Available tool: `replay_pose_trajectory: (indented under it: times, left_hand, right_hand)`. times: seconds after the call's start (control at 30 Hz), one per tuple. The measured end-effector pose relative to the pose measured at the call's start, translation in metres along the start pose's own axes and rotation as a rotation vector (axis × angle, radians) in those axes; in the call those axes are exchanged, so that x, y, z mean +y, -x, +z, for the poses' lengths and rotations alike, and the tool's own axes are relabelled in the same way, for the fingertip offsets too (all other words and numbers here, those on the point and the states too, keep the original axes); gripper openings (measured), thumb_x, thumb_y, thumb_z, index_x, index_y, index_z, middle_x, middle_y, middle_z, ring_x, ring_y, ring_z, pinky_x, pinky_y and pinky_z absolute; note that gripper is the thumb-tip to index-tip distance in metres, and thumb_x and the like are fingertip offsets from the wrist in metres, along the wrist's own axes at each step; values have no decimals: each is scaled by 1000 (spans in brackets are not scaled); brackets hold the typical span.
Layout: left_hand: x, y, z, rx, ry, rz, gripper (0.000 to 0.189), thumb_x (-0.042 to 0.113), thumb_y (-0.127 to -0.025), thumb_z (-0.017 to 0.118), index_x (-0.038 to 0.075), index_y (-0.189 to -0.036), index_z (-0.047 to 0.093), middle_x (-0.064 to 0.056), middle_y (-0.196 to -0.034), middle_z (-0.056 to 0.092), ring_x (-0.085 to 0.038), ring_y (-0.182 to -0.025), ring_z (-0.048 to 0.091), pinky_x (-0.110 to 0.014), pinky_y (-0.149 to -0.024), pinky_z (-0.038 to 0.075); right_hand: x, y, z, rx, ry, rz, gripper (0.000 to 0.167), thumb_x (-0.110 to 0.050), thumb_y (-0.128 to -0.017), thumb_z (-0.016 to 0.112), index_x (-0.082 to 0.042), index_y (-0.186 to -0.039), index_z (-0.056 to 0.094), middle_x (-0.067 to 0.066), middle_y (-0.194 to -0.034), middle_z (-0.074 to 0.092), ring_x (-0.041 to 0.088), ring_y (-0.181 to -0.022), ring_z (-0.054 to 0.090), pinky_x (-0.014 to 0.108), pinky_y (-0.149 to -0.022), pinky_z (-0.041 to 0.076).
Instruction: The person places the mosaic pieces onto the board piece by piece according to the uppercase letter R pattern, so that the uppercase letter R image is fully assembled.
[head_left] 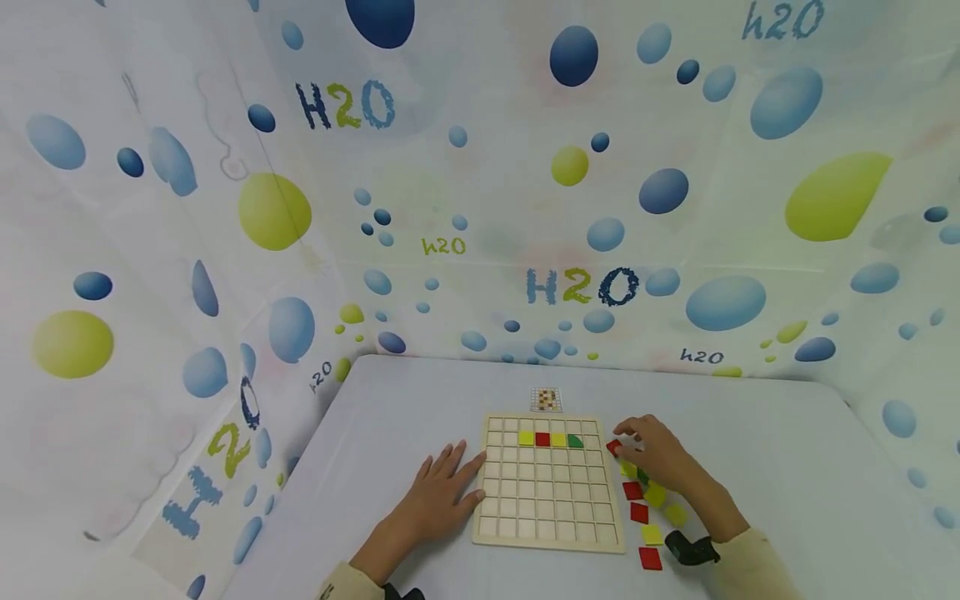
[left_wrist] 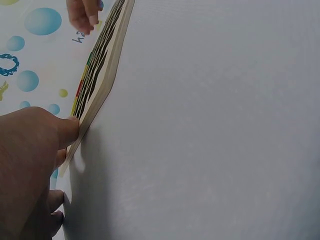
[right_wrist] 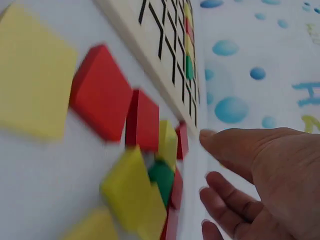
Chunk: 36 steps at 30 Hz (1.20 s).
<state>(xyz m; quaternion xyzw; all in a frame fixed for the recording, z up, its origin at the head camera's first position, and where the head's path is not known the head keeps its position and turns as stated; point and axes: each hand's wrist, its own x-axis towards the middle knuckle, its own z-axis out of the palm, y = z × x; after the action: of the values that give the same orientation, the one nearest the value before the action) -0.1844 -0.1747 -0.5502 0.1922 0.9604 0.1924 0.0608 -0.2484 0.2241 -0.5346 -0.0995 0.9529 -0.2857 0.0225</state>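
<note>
A pale wooden grid board lies on the white table. Its second row from the far side carries yellow, red, yellow and green tiles; the green one has a curved edge. My left hand rests on the table with fingers spread, thumb and index fingertip at the board's left edge. Over the loose tiles right of the board hovers my right hand, thumb and fingers apart and nothing between them. A red tile by the board's far right side is nearest its fingertips.
Several loose tiles trail along the board's right side, among them a red tile, a yellow tile and a green piece. A small patterned card lies beyond the board. A printed curtain hangs behind the table.
</note>
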Motion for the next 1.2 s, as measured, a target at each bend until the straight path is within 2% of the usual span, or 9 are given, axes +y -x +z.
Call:
replay_pose_trajectory:
  times: [0.17,0.3,0.4,0.53,0.7,0.83,1.2]
  left_hand:
    - [-1,-1,3,4,-5,-1,62,51,-109,50,24,-164,40,-18,-173,27,-42,-161,22,-70,-124,19]
    - [-2,-1,4,8,-1,-4,62,53,-109,50,25,-164,40,-17,-173,27,-42,-161,22,-70,-124,19]
    - [-2,0,3,12,3,-2,62,52,-109,50,25,-164,40,-18,-173,27,-42,-161,22,-71,-124,19]
    - [-2,0,3,17,5,0,62,52,-109,50,24,-164,41,-18,-173,28,-43,-160,22,-71,-124,19]
    - [-3,0,4,17,9,8,62,53,-109,49,24,-164,40,-18,-173,28,-43,-160,22,-71,-123,19]
    - [-3,0,5,17,11,5,63,53,-109,49,25,-165,40,-18,-173,27,-43,-160,22,-71,-124,18]
    - [-2,0,4,20,8,4,63,53,-109,49,24,-164,40,-18,-173,27,-43,-161,22,-71,-124,18]
  right_hand:
    - [22,15,-20,-37,-9,121,28,-17,-95,77,-7,-119,68,20,-119,60,35,-109,59,52,-94,60]
    - [34,22,-29,-78,-9,175,29,-15,-92,79,-4,-116,67,18,-113,60,32,-103,57,50,-93,60]
    - [39,25,-32,-81,-2,172,24,-11,-93,77,-1,-113,67,15,-109,62,29,-99,57,52,-95,59]
    - [41,24,-32,-53,-17,164,25,-7,-95,73,2,-117,66,15,-109,63,28,-99,59,53,-97,58]
    - [45,23,-29,-43,-39,156,33,-8,-92,77,3,-121,67,17,-112,62,30,-101,58,53,-97,58]
    - [49,21,-25,-13,-42,127,30,-8,-93,77,3,-120,68,17,-112,62,30,-101,57,53,-97,58]
    - [53,6,-18,51,-30,137,29,-12,-98,74,6,-120,66,19,-111,63,31,-100,58,54,-98,57]
